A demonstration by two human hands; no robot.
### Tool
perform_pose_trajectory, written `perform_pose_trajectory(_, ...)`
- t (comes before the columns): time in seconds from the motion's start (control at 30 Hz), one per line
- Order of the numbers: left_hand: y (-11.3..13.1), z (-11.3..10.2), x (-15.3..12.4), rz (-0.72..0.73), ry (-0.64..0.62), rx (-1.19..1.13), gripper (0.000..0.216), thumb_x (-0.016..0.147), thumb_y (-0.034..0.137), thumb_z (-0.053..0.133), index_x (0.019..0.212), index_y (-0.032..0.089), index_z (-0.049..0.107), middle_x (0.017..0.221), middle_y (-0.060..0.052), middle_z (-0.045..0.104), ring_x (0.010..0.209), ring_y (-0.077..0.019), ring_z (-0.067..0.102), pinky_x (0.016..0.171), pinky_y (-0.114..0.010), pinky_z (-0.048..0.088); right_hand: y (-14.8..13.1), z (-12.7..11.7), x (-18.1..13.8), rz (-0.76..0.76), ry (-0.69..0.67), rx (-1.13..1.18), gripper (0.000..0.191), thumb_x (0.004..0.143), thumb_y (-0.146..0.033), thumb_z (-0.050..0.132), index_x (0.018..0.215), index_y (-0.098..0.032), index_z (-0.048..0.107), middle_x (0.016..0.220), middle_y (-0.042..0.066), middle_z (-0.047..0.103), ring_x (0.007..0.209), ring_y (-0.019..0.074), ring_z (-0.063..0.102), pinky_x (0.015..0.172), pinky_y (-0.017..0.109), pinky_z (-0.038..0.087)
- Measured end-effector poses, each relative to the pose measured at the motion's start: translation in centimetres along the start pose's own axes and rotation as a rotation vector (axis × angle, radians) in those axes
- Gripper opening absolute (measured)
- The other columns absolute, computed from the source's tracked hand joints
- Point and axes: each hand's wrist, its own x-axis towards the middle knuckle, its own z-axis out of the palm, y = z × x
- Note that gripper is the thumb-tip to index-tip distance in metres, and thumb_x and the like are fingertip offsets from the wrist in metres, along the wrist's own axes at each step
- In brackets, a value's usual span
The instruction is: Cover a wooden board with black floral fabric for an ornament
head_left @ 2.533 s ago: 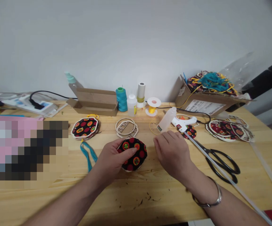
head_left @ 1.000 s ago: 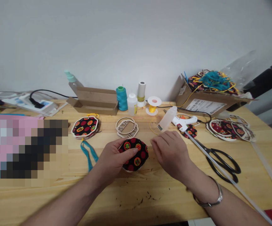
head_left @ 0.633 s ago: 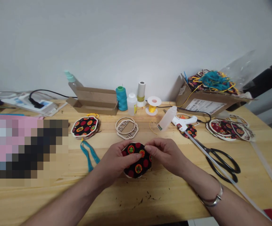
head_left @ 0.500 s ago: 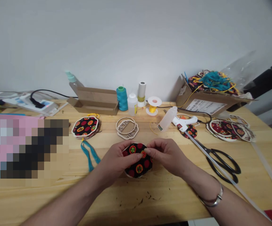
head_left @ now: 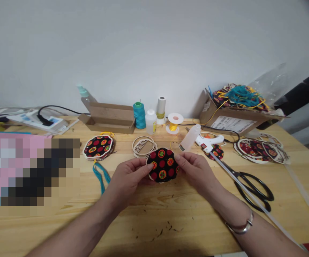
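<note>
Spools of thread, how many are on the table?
3: a teal spool beside the flat box, a pale spool behind the white bottle, a yellow spool right of it. Others may be hidden.

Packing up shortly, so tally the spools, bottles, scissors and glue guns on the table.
Spools: 3 (teal thread spool, white spool, yellow cord spool)
Bottles: 3 (spray bottle, small white bottle, squeeze bottle)
Scissors: 1
Glue gun: 1
Total: 8

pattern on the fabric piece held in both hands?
Black fabric piece with red and orange-green round motifs, pale edge; the head view shows it.
</note>
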Motion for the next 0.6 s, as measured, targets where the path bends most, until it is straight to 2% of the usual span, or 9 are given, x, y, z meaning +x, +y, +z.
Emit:
perform_pose_trajectory(0.1,0.19,0.06,-0.15,0.003,0.000,0.060,0.016,0.070,0.029,0.069,0.075,0.014,0.068,0.067,-0.001,0.068,0.060,-0.0106,0.059,0.058,-0.022,0.053,0.00,-0.01,-0.03,-0.002,-0.063,0.049,0.036,0.074,-0.050,0.057,0.072,-0.014,0.064,0.065,0.001,0.060,0.059,0.0106,0.049,0.054,0.023,0.038)
perform_pose_trajectory(0.23,0.41,0.19,-0.36,0.001,-0.035,0.127,0.015,0.071,0.029,0.068,0.075,0.015,0.068,0.065,0.000,0.067,0.058,-0.0105,0.059,0.056,-0.021,0.051,-0.17,0.09,-0.06,0.038,-0.066,0.058,0.033,0.070,-0.046,0.063,0.078,-0.014,0.065,0.069,0.002,0.062,0.064,0.0124,0.054,0.061,0.025,0.043)
perform_pose_trajectory(0.47,0.41,0.37,-0.53,-0.006,-0.098,0.183,0.015,0.072,0.030,0.067,0.074,0.016,0.069,0.064,0.001,0.066,0.056,-0.0095,0.057,0.054,-0.019,0.049,-0.09,0.10,-0.21,0.057,-0.092,-0.003,0.031,0.071,-0.043,0.063,0.078,-0.014,0.066,0.068,0.003,0.063,0.059,0.0103,0.051,0.055,0.023,0.041)
perform_pose_trajectory(0.6,0.31,0.32,-0.48,-0.017,-0.115,0.160,0.020,0.074,0.035,0.064,0.077,0.016,0.069,0.064,0.000,0.066,0.057,-0.0115,0.059,0.056,-0.022,0.050,-0.11,0.14,-0.21,0.066,-0.068,-0.034,0.029,0.070,-0.042,0.064,0.072,-0.013,0.065,0.063,0.001,0.060,0.053,0.0082,0.047,0.049,0.021,0.038)
